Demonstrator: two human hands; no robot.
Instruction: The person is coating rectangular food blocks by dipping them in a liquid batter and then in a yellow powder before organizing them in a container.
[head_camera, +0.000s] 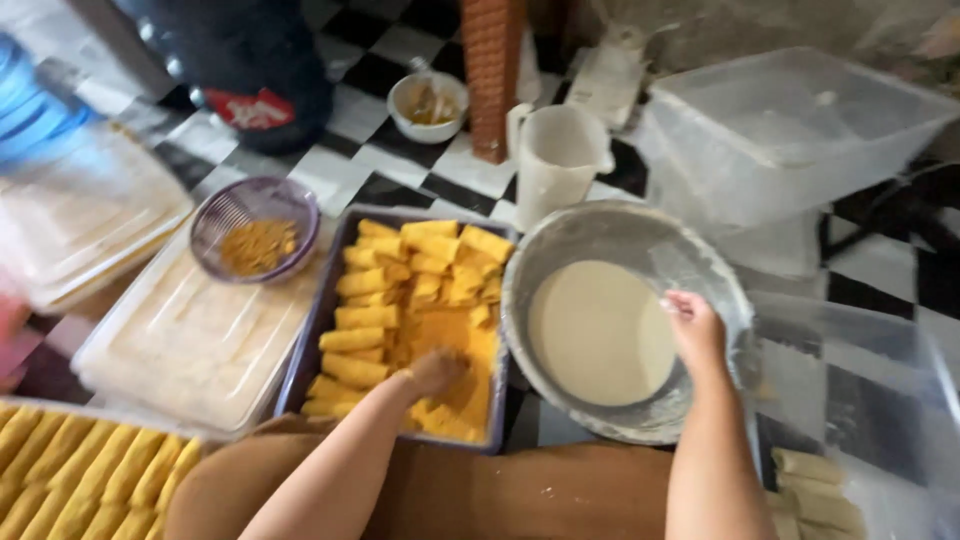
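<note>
Where the left hand (437, 371) presses, fingers curled, into orange crumbs in the rectangular tray (322, 312), coated rolls (365, 317) lie just beyond; the right hand (694, 328), loosely closed, rests in the metal bowl (720, 272) beside pale batter (600, 332).

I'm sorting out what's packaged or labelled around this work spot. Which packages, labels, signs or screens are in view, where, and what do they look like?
Label: red patch with white marks, on a dark round container at the top left.
Clear bag: crinkled plastic at the lower right, with pale rolls at its near edge.
No signs or screens in view.
</note>
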